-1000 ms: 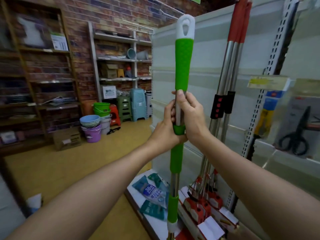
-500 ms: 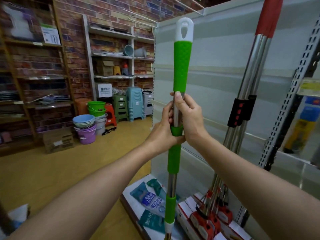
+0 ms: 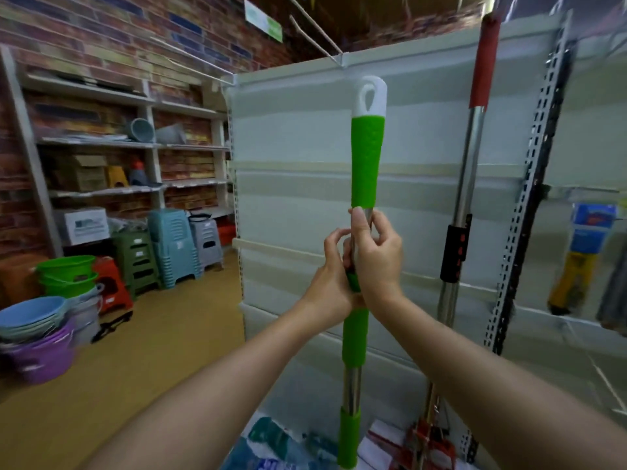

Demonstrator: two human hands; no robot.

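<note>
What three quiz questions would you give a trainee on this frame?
1. True or false: the left hand and the right hand both hold the green pole.
2. What colour is the cap on top of the green pole? A red, B white, C black.
3. Fill in: the red-grip pole stands to the ___ of the green pole.

Key: 1 true; 2 B; 3 right.
</note>
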